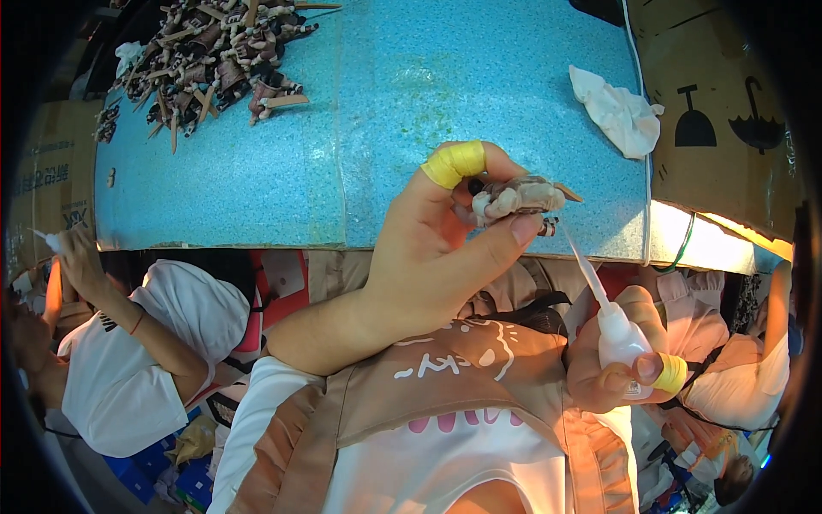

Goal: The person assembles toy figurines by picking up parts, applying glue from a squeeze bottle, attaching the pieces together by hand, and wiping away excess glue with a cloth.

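My left hand (432,240), yellow tape round one finger, pinches a small toy figure (516,199) between thumb and fingers just above the table's near edge. The figure lies sideways, with pale limbs, a dark head end and a tan flat piece sticking out at the right. Lower right, my right hand (591,364) grips a small white squeeze bottle (623,338) with a long thin nozzle. Its tip points up toward the figure, with a small gap between them. Yellow tape also wraps my right thumb.
A heap of similar toy figures (218,64) covers the far left of the blue table (385,103). Crumpled white tissue (616,111) lies at the right. Cardboard boxes (728,103) flank both sides. At the left, another person's hand (81,261) holds a similar bottle; another person sits at the right.
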`<move>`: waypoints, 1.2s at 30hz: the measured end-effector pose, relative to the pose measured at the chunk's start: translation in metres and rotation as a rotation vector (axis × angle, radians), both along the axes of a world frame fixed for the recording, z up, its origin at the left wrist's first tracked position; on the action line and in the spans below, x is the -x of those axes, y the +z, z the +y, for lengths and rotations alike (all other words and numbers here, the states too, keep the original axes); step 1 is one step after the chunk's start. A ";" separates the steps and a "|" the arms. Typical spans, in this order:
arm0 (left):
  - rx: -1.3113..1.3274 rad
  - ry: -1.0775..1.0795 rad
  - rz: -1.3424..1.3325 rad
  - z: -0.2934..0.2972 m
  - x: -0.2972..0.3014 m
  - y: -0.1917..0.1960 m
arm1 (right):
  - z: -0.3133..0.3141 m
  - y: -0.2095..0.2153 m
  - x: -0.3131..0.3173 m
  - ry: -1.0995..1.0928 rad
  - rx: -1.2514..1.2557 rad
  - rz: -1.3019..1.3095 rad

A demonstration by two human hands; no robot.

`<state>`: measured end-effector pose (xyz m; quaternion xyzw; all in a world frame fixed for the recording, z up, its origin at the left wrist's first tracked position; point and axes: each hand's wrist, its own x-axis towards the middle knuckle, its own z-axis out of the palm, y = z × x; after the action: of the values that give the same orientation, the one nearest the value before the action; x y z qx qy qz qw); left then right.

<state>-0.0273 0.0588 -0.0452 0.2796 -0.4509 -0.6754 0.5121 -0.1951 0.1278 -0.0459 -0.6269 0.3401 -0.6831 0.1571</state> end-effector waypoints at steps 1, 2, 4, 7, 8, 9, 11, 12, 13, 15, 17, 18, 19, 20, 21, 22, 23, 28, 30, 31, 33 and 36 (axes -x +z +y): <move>0.000 -0.003 -0.001 0.000 0.001 0.001 | 0.001 -0.001 0.002 -0.003 0.000 -0.001; -0.037 0.000 0.042 0.001 0.002 0.002 | 0.001 -0.003 0.004 0.002 0.007 0.014; -0.074 0.008 0.080 0.002 0.002 0.002 | 0.001 -0.005 0.004 0.012 0.015 0.024; -0.062 -0.031 0.052 0.004 0.000 0.000 | 0.001 -0.002 -0.001 -0.004 0.048 -0.020; -0.049 -0.034 0.022 0.005 0.000 -0.001 | 0.001 0.001 0.000 0.023 0.017 0.029; -0.034 -0.038 -0.006 0.005 -0.001 -0.001 | 0.002 0.003 0.000 0.048 -0.011 0.080; -0.052 -0.040 0.013 0.008 -0.001 0.000 | 0.006 0.000 0.003 0.069 -0.033 0.082; -0.069 -0.043 0.031 0.008 -0.001 0.000 | 0.007 -0.001 0.005 0.087 -0.052 0.083; -0.070 -0.043 0.032 0.008 -0.002 0.000 | 0.007 0.000 0.006 0.088 -0.054 0.084; -0.079 -0.036 0.029 0.008 -0.003 0.000 | 0.007 0.002 0.009 0.096 -0.072 0.121; -0.096 -0.033 0.035 0.007 -0.004 -0.001 | 0.008 0.001 0.009 0.105 -0.100 0.110; -0.110 -0.035 0.047 0.006 -0.004 -0.001 | 0.008 0.002 0.009 0.110 -0.127 0.106; -0.110 -0.034 0.048 0.004 -0.004 -0.001 | 0.006 0.002 0.010 0.111 -0.126 0.107; -0.110 -0.028 0.037 0.002 -0.005 -0.001 | 0.004 0.001 0.011 0.135 -0.118 0.128; -0.109 -0.027 0.028 0.001 -0.004 0.000 | 0.004 0.000 0.013 0.153 -0.109 0.150; -0.104 -0.034 0.031 0.000 -0.004 0.002 | 0.004 -0.003 0.012 0.146 -0.105 0.153; -0.129 -0.030 0.042 -0.001 -0.003 0.004 | 0.003 -0.007 0.008 0.001 -0.078 -0.057; -0.130 0.052 0.113 0.003 -0.002 0.011 | -0.017 0.012 0.001 -0.141 -0.590 -0.239; -0.172 0.106 0.036 0.001 -0.009 0.000 | -0.046 -0.004 0.010 0.015 -0.611 -0.104; -0.187 0.121 0.001 0.000 -0.010 -0.005 | -0.057 -0.021 0.016 0.019 -0.509 0.028; -0.124 0.139 0.006 0.002 -0.014 -0.008 | -0.068 -0.020 0.022 -0.046 -0.449 0.283; -0.108 0.170 0.005 0.006 -0.015 -0.005 | -0.069 -0.017 0.021 -0.312 -0.480 0.559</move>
<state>-0.0125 0.0648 -0.0498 0.3425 -0.3874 -0.6534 0.5529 -0.2164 0.0583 -0.0629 -0.6748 0.6110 -0.4029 0.0948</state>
